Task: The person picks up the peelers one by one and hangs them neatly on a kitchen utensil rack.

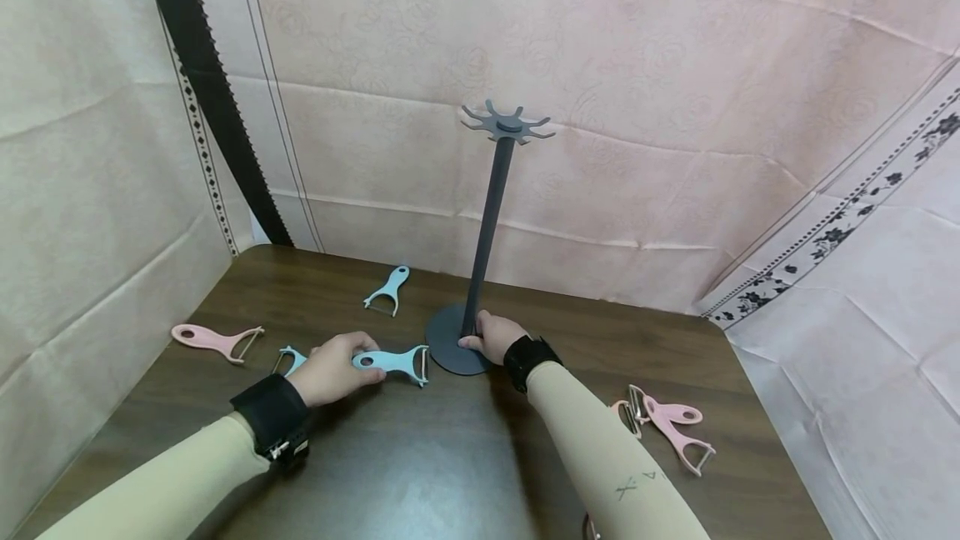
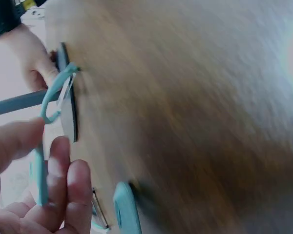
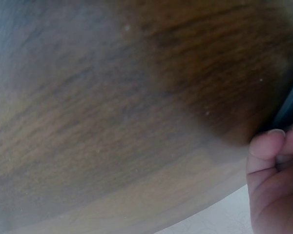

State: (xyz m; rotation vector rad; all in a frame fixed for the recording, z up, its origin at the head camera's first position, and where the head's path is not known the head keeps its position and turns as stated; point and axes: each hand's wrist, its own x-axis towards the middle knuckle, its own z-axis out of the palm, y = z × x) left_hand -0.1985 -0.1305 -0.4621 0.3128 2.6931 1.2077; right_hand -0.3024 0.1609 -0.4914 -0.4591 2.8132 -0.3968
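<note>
Left grip (image 1: 337, 371) pinches blue peeler (image 1: 397, 362), long axis toward 3 o'clock, stand (image 1: 490, 223) just beyond; right grip (image 1: 501, 338) holds its foot (image 1: 447, 340).

"Where's the left hand (image 1: 337, 369)?"

"Left of the stand (image 1: 488, 232), thumb (image 2: 14, 140) pinching against curled fingers (image 2: 79, 183), the left forearm (image 1: 165, 477) slanting in from the stand's near left."

"And the right hand (image 1: 498, 340)?"

"Gripping the stand's base (image 1: 447, 344), thumb on top; the right forearm (image 1: 600, 448) stretches back to the stand's near right."

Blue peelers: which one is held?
The blue peeler pinched in the left grip, blade toward the stand; the rear blue peeler and the leftmost one lie unheld.
</note>
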